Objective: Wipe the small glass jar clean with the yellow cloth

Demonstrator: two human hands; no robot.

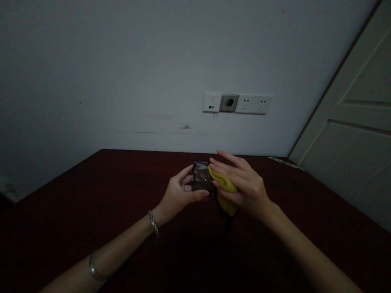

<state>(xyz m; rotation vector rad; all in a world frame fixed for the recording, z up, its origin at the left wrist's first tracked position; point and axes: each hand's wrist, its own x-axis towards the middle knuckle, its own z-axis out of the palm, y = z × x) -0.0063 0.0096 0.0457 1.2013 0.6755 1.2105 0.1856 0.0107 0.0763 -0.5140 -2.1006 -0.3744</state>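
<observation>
My left hand (180, 190) grips a small clear container (201, 176), glossy and brownish in the dim light, with the thumb along its near side and the fingers behind it. Its exact kind cannot be made out. A folded yellow cloth (226, 188) is held in my right hand (246, 182), pressed under the fingers. The cloth's edge meets the right side of the container. Below the cloth hangs a dark edge, hard to tell from the table. Both hands are above the dark red table.
The dark red table (128, 178) runs back to a pale wall (137, 64). White socket plates (253, 104) and a grey switch plate (228, 103) sit on the wall. A panelled door (363, 129) stands at the right, near a thin strip (285, 162) on the table's back edge.
</observation>
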